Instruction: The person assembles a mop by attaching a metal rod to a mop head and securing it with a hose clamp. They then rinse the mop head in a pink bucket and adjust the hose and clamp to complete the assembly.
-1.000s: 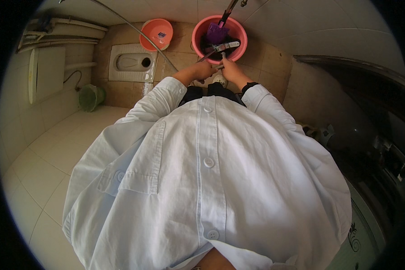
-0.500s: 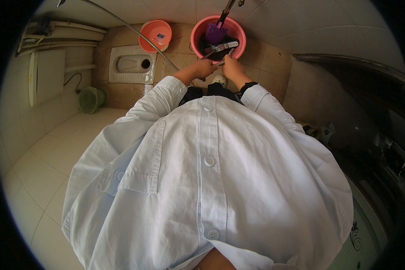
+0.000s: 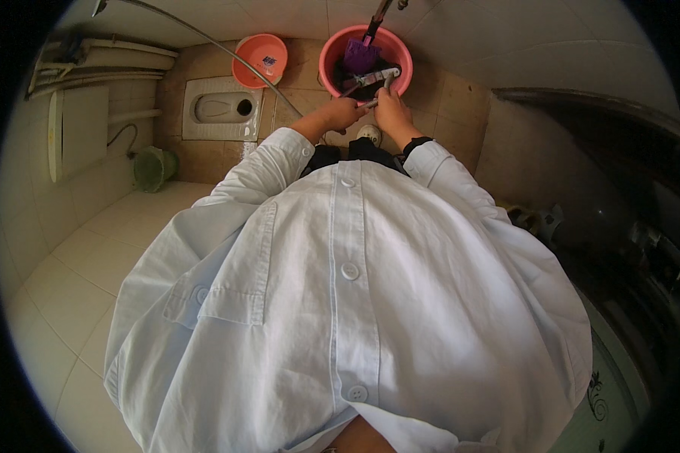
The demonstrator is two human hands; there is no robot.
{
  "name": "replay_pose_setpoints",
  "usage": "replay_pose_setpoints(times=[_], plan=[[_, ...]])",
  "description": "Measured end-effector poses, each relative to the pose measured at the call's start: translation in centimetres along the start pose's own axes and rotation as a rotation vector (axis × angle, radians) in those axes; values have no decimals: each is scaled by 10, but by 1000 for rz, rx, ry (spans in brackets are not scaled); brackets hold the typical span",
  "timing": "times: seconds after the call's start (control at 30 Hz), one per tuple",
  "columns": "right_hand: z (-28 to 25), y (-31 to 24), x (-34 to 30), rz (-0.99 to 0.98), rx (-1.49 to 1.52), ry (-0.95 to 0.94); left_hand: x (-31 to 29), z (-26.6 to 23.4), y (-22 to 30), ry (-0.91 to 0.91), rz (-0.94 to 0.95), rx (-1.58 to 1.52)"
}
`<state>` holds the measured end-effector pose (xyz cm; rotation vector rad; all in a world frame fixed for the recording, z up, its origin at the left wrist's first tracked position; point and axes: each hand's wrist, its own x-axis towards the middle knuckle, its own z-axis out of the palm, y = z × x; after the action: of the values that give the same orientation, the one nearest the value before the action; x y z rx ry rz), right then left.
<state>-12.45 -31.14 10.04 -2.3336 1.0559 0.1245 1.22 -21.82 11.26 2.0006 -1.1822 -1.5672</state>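
My left hand (image 3: 343,114) is closed round a thin grey tube that runs across to my right hand. The tube looks like part of the grey hose (image 3: 196,32), though my left forearm hides the join. My right hand (image 3: 390,111) grips the tube near its end, which points up at the near rim of a pink bucket (image 3: 405,79). Inside the bucket are a purple mop-like head (image 3: 360,57) on a dark handle, a white bar-shaped piece (image 3: 376,76) and dark material I cannot make out.
An orange basin (image 3: 251,54) sits left of the bucket, behind a squat toilet (image 3: 192,113) set in the floor. A green bin (image 3: 153,170) stands by the left wall, below pipes (image 3: 121,57). Dark shelving (image 3: 619,158) lines the right side.
The tube's end at my right hand has tilted more upright over the bucket's near rim. Both hands stay almost in place.
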Motion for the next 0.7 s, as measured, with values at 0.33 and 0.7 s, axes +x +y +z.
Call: replay_pose_setpoints(times=[0.33, 0.7], plan=[[-4, -2, -13, -115, 100, 52, -38, -10, 30, -64, -65, -25], [6, -1, -20, -197, 128, -41, -51, -5, 22, -84, -105, -36]])
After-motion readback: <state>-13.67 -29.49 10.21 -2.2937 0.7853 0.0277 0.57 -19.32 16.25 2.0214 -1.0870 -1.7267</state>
